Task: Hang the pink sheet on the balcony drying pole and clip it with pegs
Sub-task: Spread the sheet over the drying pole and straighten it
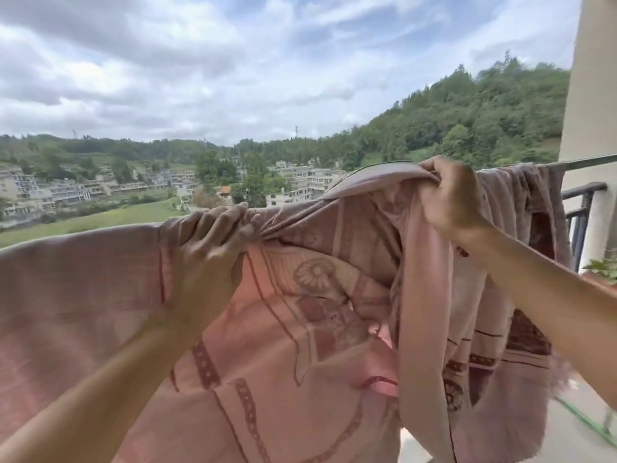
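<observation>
The pink sheet [83,289], patterned with darker flowers and bands, is draped along the drying pole [587,163] and fills the lower part of the view. Only the pole's bare metal end shows at the right; the cloth hides the remainder. My left hand [213,235] grips a bunched fold on the sheet's top edge near the middle. My right hand [450,198] grips the raised top edge further right, close to the pole. Between the hands the cloth sags in loose folds. No pegs are in view.
A cream wall pillar [591,78] stands at the right edge. Below it runs a dark balcony railing [581,208], with a potted plant [604,267] beside it. A green hose [587,422] lies on the balcony floor at lower right. Beyond are houses and wooded hills.
</observation>
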